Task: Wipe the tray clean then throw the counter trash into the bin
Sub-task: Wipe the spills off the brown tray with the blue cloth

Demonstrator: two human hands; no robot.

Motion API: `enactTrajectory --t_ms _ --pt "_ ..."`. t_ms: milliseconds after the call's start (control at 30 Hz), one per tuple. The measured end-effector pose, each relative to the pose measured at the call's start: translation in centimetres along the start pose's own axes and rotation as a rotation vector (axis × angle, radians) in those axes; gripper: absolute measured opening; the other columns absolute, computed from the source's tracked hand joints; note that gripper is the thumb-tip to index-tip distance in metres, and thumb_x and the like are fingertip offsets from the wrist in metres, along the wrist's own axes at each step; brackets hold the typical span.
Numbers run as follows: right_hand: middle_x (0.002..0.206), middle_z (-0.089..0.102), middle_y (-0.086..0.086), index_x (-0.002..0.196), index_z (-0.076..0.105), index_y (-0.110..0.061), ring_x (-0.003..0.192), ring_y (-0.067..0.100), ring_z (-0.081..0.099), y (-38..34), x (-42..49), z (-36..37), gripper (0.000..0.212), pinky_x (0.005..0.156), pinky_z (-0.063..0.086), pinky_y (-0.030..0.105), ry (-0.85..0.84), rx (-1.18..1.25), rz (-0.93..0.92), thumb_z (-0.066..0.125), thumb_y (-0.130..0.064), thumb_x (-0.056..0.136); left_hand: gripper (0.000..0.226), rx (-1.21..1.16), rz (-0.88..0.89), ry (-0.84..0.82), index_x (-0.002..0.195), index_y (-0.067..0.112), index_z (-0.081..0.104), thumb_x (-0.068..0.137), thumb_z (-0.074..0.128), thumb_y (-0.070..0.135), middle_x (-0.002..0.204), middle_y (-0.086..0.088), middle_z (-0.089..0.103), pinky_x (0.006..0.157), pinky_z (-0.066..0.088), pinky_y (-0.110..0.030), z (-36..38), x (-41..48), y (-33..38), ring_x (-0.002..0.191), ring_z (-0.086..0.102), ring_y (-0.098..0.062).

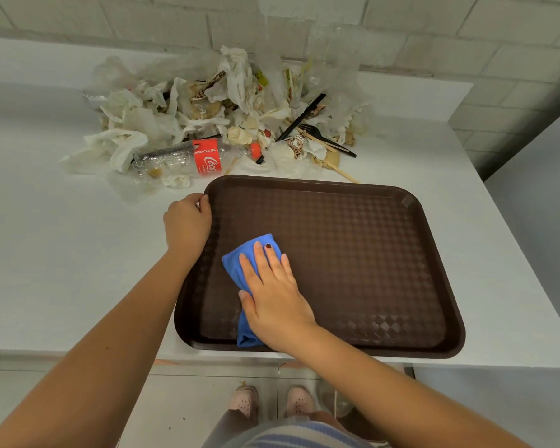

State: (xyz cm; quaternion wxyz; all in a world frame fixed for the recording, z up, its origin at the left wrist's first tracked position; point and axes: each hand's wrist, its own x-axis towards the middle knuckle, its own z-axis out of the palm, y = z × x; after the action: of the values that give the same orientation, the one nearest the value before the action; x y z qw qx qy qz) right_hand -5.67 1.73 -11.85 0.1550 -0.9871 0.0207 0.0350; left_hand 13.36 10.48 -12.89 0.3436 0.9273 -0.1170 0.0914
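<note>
While the left hand (188, 223) grips the dark brown textured plastic tray (369, 253) by its far-left rim to steady it on the white counter (62, 253), the right hand (272, 289) presses flat-fingered on a folded blue cloth (240, 263), wiping; the crumpled-napkin-and-bottle trash pile (214, 111) waits just behind.

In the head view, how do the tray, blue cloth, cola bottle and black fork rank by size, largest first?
1. tray
2. cola bottle and blue cloth: alike; the right hand hides part of the cloth, so no ranking
3. black fork

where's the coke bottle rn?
Head view, left of centre: the bottle lies on its side on the counter at the trash pile, just beyond the far-left corner of the tray.
</note>
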Motion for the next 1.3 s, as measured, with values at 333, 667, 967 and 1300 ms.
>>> enactTrajectory --t_ms 333,667,967,1300 --pt "0.151 0.032 0.015 0.144 0.035 -0.006 0.143 0.028 0.024 -1.4 0.8 0.4 0.050 0.118 0.019 0.041 0.129 0.313 0.003 0.027 -0.008 0.094 0.033 0.008 0.022 -0.002 0.096 -0.003 0.068 0.097 0.043 0.019 0.071 -0.026 0.064 0.063 0.043 -0.041 0.1 0.2 -0.2 0.068 0.058 -0.041" --pt "0.112 0.064 0.005 0.135 0.048 -0.015 0.101 0.020 0.062 5.3 0.4 -5.8 0.041 0.090 0.048 0.031 0.215 1.148 0.570 0.042 -0.003 0.097 0.036 0.035 -0.016 -0.009 0.082 -0.002 0.063 0.098 0.039 0.020 0.069 -0.021 0.061 0.058 0.033 -0.032 0.3 -0.7 0.5 0.061 0.051 -0.027" --pt "0.155 0.024 0.002 0.147 0.030 -0.021 0.144 0.017 0.014 7.1 -1.4 -6.2 0.053 0.120 0.009 0.035 0.197 0.157 0.176 0.028 -0.042 0.099 0.037 0.052 -0.003 -0.020 0.083 -0.002 0.063 0.099 0.038 0.021 0.070 -0.020 0.063 0.058 0.033 -0.031 0.1 -0.6 0.5 0.059 0.047 -0.022" --pt "0.160 0.000 0.005 0.151 0.009 -0.019 0.147 0.026 -0.003 4.5 0.4 -1.9 0.068 0.118 -0.005 0.042 -0.005 -0.132 0.040 -0.006 -0.048 0.092 0.036 -0.019 -0.025 -0.023 0.085 -0.002 0.065 0.098 0.039 0.020 0.070 -0.020 0.063 0.061 0.039 -0.034 -0.1 -0.1 0.5 0.066 0.058 -0.033"
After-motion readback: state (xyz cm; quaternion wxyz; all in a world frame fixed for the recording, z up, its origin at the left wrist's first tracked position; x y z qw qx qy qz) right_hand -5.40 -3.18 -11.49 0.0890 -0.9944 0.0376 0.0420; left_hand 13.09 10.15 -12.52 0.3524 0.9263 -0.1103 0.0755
